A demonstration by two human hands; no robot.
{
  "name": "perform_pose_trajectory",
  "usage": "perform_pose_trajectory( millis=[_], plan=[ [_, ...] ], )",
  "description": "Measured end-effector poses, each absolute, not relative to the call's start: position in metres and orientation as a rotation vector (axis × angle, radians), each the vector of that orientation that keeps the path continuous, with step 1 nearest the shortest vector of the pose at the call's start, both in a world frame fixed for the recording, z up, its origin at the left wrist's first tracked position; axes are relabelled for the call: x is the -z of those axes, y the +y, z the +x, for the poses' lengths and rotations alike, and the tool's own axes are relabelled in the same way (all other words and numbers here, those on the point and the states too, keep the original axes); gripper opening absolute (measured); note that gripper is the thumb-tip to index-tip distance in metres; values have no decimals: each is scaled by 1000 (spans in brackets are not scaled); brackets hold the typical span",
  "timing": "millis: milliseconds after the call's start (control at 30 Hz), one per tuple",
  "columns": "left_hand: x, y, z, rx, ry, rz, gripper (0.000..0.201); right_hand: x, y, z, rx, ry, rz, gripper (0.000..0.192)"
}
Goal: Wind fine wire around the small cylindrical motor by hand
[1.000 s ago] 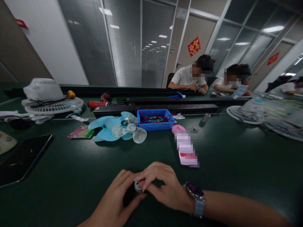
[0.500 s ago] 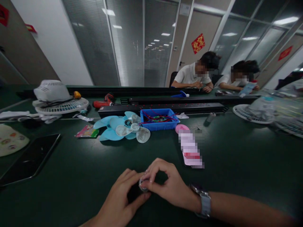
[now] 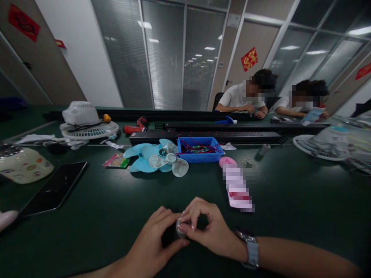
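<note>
The left hand (image 3: 150, 247) and right hand (image 3: 207, 229) are pressed together low, fingertips curled inward and pinched.

On the table (image 3: 87, 231), both hands meet at the near edge around a small round part (image 3: 180, 228). Behind them lie fan blades (image 3: 156, 158), with a bin (image 3: 200, 150) to their right and a phone (image 3: 55, 189) far left.

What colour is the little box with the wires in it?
The box is blue, seen from the head camera.
</note>
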State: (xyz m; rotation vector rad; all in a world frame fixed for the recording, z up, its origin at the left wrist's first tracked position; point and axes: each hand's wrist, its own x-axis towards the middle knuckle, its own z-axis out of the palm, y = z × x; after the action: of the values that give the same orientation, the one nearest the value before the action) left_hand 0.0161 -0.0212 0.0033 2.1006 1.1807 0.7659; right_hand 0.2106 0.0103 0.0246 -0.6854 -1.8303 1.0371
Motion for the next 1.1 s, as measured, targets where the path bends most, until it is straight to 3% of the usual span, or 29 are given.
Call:
perform_pose_trajectory(
  millis=[1100],
  plan=[
    [-18, -50, 33, -950, 1489, 1989, 29, -15, 3, 203, -809, -1867, -635, 21]
  ],
)
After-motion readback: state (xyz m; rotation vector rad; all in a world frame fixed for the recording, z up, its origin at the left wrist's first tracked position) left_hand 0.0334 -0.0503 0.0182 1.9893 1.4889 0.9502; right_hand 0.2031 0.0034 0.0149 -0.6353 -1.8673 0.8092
